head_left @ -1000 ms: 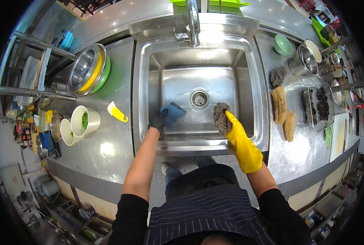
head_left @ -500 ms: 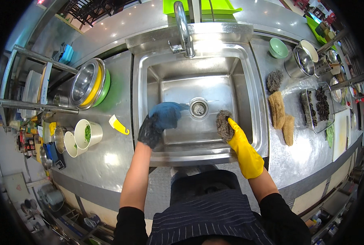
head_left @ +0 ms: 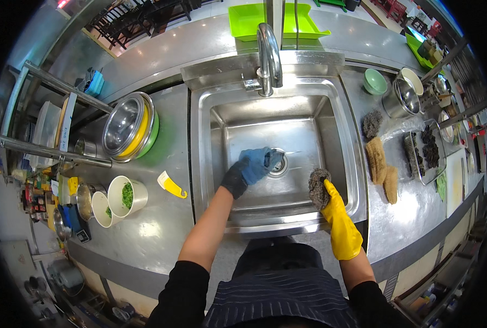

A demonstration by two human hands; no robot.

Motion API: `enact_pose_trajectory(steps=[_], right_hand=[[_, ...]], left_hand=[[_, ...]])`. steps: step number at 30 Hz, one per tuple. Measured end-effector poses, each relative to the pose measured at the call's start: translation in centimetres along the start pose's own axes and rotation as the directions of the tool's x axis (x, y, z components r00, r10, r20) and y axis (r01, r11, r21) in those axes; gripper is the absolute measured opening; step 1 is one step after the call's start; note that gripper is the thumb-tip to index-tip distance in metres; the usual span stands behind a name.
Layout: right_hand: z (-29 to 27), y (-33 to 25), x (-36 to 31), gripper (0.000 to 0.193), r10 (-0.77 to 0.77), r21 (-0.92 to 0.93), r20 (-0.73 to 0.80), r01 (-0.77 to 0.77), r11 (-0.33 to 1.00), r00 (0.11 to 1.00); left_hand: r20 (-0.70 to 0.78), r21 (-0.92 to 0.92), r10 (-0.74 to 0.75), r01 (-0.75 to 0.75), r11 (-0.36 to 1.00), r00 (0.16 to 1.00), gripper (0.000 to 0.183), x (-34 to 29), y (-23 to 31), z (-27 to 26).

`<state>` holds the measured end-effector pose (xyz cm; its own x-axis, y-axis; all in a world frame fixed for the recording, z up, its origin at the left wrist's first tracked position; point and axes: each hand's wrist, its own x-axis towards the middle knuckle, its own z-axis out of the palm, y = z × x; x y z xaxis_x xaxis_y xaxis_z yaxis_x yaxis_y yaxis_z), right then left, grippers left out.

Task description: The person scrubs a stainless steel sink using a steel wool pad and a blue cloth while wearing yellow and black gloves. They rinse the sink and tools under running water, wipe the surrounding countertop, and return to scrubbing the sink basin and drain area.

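Observation:
My left hand (head_left: 254, 165), in a blue and black glove, reaches over the basin of the steel sink (head_left: 243, 205). Its fingertips are at the near-left side of the round drain (head_left: 278, 174) and cover part of it. They are blurred, so whether they hold anything cannot be made out. My right hand (head_left: 336, 210), in a yellow rubber glove, grips a grey-brown steel wool scourer (head_left: 318, 187) over the basin's near right corner. Behind the basin the curved steel faucet (head_left: 269, 54) stands upright, with no water seen coming out.
Right counter: a second steel wool scourer (head_left: 371, 124), tan loofah pieces (head_left: 375, 158), a wire basket (head_left: 432, 177) with dark pieces, a green bowl (head_left: 374, 82). Left counter: nested bowls (head_left: 124, 128), white tubs (head_left: 136, 191) holding chopped greens, a yellow-and-white scraper (head_left: 172, 185).
The whole view has shifted, with the sink now further right and lower. My left hand has moved right to the drain. My right hand still holds the steel wool scourer near the basin's right side.

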<state>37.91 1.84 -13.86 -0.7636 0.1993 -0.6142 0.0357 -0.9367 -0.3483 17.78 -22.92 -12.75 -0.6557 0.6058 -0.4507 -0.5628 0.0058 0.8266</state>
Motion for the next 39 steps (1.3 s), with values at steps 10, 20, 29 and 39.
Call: enact_pose_trajectory(steps=[10, 20, 29, 39], right_hand=[[3.2, 5.3, 2.3, 0.026, 0.031, -0.022, -0.081, -0.033, 0.999, 0.996], [1.8, 6.8, 4.5, 0.026, 0.085, -0.011, -0.044, -0.086, 0.996, 0.995], [2.1, 5.2, 6.9, 0.03, 0.118, -0.061, -0.058, -0.122, 0.991, 0.991], [3.2, 0.8, 6.9, 0.033, -0.026, -0.459, 0.126, 0.081, 0.885, 0.992]], left_hand=[[-0.049, 0.178, -0.126, 0.133, 0.975, 0.991, 0.05, 1.5, -3.0, -6.0], [0.161, -0.064, 0.167, -0.159, 0.985, 0.973, 0.031, -0.4, 3.6, -2.1], [-0.026, 0.438, 0.425, -0.372, 0.818, 0.905, 0.033, 6.0, 6.3, -3.9], [-0.487, 0.634, 0.229, 0.161, 0.756, 0.843, 0.075, 20.9, 13.0, -10.4]])
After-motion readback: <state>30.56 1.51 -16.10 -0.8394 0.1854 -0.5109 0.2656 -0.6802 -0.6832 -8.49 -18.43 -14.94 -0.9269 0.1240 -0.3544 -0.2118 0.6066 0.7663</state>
